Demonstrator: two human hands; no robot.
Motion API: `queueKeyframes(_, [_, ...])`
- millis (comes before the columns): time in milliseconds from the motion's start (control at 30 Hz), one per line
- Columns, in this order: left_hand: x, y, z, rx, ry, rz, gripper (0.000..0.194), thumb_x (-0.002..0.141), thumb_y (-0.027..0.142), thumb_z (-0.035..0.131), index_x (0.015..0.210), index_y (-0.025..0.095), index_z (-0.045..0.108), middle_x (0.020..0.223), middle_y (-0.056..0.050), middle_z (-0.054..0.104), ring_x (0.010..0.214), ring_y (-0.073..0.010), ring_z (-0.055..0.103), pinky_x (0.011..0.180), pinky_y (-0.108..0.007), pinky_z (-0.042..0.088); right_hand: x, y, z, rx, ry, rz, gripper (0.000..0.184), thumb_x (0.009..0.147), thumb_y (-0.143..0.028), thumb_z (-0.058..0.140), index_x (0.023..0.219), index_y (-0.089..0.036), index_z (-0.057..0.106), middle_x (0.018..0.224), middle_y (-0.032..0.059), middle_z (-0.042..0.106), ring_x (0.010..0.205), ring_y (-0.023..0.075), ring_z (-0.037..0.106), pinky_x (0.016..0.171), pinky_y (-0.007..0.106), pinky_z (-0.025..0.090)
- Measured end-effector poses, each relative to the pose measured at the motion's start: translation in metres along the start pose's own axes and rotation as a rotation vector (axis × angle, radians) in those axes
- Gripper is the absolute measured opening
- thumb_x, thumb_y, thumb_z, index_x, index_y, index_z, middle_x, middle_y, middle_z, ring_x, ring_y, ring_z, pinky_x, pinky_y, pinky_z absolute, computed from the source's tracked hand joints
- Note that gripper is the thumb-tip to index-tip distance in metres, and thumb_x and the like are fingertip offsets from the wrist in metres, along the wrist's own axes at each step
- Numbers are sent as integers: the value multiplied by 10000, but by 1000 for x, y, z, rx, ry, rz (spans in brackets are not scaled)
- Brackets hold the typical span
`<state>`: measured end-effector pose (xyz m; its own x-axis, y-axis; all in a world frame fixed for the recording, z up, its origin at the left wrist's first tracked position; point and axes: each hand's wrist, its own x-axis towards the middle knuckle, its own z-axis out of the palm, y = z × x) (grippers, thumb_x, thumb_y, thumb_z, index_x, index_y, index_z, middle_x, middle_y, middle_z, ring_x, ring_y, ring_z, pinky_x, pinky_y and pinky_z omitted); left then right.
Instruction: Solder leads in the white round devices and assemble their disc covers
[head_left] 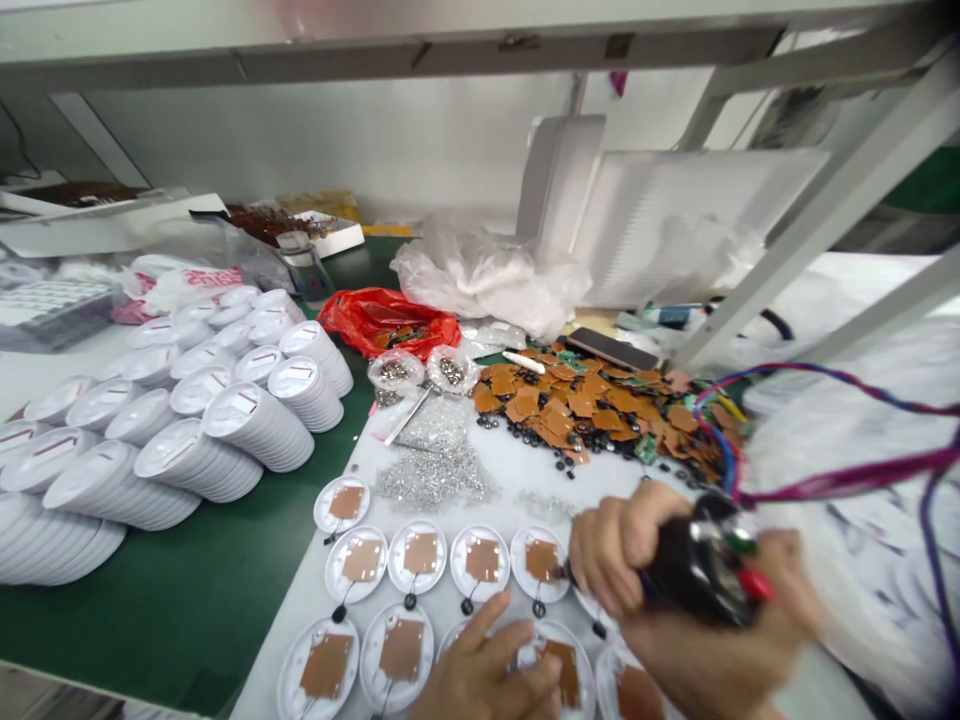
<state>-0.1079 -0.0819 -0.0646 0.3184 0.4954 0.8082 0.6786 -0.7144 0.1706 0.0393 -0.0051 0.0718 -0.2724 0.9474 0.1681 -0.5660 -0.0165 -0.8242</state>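
Note:
My right hand is wrapped round a black electric screwdriver with a red part at its rear; motion blurs both. Its dark tip points left, close to the brown circuit board in a round white cover. My left hand is held low over the front row, fingers spread and holding nothing I can see. It partly hides the white covers beneath it. Around both hands stand rows of such covers, each with a brown board and most with a small black part on a wire.
Stacked white covers lean on the green mat at left. Small silvery screws lie behind the rows. Brown boards are heaped at back right, near a red bag. Twisted cables cross at right; a shelf edge runs overhead.

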Motion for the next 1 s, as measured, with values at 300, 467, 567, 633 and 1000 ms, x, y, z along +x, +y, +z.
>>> queueKeyframes(300, [9, -2, -7, -38, -83, -58, 343, 1086, 262, 484, 814, 222, 689, 762, 51, 736, 827, -97, 701, 1250, -326, 247, 52, 59, 0, 15, 88, -79, 483, 910, -607, 562, 666, -202, 659, 467, -1, 542, 404, 125, 478, 411, 247, 366])
queueKeyframes(467, [42, -21, -40, -172, -259, -324, 278, 1084, 231, 436, 953, 224, 681, 879, 34, 723, 813, -170, 649, 1013, -410, 428, 45, 35, 2, 27, 86, -94, 522, 853, -678, 587, 653, -203, 665, 463, -8, 536, 407, 125, 478, 414, 242, 398])
queueKeyframes(567, [62, -35, -48, -190, -402, -471, 191, 1041, 237, 553, 1200, 196, 649, 959, -30, 699, 862, -234, 620, 843, -422, 454, 38, 16, 10, 77, 82, -84, 543, 867, -677, 555, 641, -196, 669, 453, -4, 522, 399, 132, 478, 407, 248, 411])
queueKeyframes(633, [71, -42, -45, -221, -461, -481, 257, 984, 226, 674, 1240, 215, 645, 928, -18, 686, 845, -231, 606, 807, -398, 435, 34, 7, 15, 105, 82, -68, 561, 878, -678, 538, 632, -192, 672, 442, -3, 513, 387, 137, 479, 403, 255, 420])
queueKeyframes(1000, [70, -40, -37, -450, -410, -416, 196, 1044, 303, 601, 892, 180, 622, 835, 14, 631, 810, -162, 556, 803, -332, 382, 16, -12, 19, 123, 65, -30, 596, 892, -703, 500, 623, -199, 669, 425, -8, 493, 354, 139, 440, 392, 273, 419])
